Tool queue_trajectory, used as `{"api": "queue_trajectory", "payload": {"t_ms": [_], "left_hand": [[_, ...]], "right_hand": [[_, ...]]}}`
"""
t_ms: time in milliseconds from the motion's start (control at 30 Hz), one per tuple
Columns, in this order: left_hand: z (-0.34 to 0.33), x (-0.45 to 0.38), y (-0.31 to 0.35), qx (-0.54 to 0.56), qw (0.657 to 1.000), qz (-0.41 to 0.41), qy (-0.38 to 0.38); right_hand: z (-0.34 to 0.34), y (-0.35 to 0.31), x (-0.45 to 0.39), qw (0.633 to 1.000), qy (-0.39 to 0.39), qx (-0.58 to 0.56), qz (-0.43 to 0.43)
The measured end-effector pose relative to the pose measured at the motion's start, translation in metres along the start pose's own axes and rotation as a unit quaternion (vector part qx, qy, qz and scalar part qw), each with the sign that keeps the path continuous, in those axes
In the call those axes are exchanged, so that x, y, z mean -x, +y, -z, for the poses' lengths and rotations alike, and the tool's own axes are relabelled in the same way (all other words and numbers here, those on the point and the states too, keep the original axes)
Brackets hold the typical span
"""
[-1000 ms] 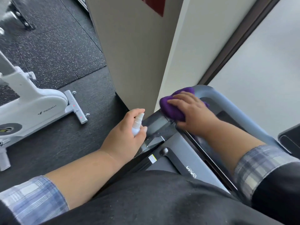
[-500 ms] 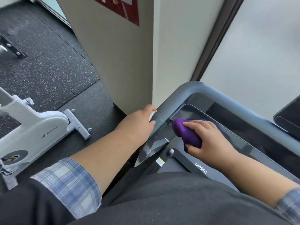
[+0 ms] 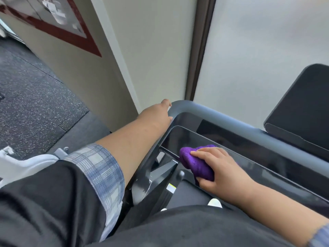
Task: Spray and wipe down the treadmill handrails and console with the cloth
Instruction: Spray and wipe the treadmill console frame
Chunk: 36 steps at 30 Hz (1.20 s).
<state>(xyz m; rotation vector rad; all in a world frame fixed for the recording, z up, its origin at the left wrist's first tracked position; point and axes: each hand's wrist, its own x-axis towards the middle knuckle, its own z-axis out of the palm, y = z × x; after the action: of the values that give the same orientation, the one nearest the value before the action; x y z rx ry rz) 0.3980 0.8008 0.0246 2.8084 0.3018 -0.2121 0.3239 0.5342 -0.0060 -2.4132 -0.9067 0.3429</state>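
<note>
The treadmill's grey handrail (image 3: 222, 115) curves round a glossy black console panel (image 3: 188, 138). My right hand (image 3: 220, 168) grips a bunched purple cloth (image 3: 194, 163) and presses it on the panel's near left edge. My left hand (image 3: 156, 114) reaches forward to the rail's left corner, back of the hand up, fingers curled out of sight. The small white spray bottle in that hand is almost wholly hidden behind it.
A cream pillar (image 3: 154, 50) and a dark window frame (image 3: 201, 50) stand just beyond the rail. A black screen (image 3: 302, 104) rises at the right. A white exercise bike (image 3: 26, 164) sits on the speckled rubber floor (image 3: 35, 104) to the left.
My right hand brought the cloth from the rail's corner down onto the console's near edge. My left hand moved forward with the bottle to the rail's corner. The view swung right.
</note>
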Motion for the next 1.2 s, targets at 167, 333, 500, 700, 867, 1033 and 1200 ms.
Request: {"api": "queue_trajectory", "payload": {"t_ms": [167,333,500,700,867,1033,1200], "left_hand": [[-0.002,-0.014,0.024,0.008,0.999,-0.037,0.016],[-0.014,-0.022,0.057,0.012,0.998,-0.065,0.017],[-0.027,-0.018,0.054,0.051,0.998,-0.024,0.025],[-0.025,0.050,0.035,0.202,0.973,0.054,0.098],[-0.042,0.128,0.029,0.236,0.962,0.095,0.097],[-0.059,0.183,0.017,0.249,0.960,0.090,0.091],[-0.061,0.211,0.007,0.295,0.943,0.087,0.127]], "right_hand": [[0.011,0.010,0.005,1.000,0.016,-0.009,-0.003],[0.019,0.020,0.009,1.000,0.022,-0.013,-0.001],[0.027,0.021,0.000,0.998,0.051,-0.014,0.017],[0.054,0.028,-0.057,0.981,0.177,-0.058,-0.048],[0.061,0.037,-0.130,0.993,0.039,0.085,-0.067],[0.049,0.034,-0.176,0.987,-0.054,0.152,-0.007],[0.026,0.005,-0.208,0.957,-0.113,0.215,0.157]]}}
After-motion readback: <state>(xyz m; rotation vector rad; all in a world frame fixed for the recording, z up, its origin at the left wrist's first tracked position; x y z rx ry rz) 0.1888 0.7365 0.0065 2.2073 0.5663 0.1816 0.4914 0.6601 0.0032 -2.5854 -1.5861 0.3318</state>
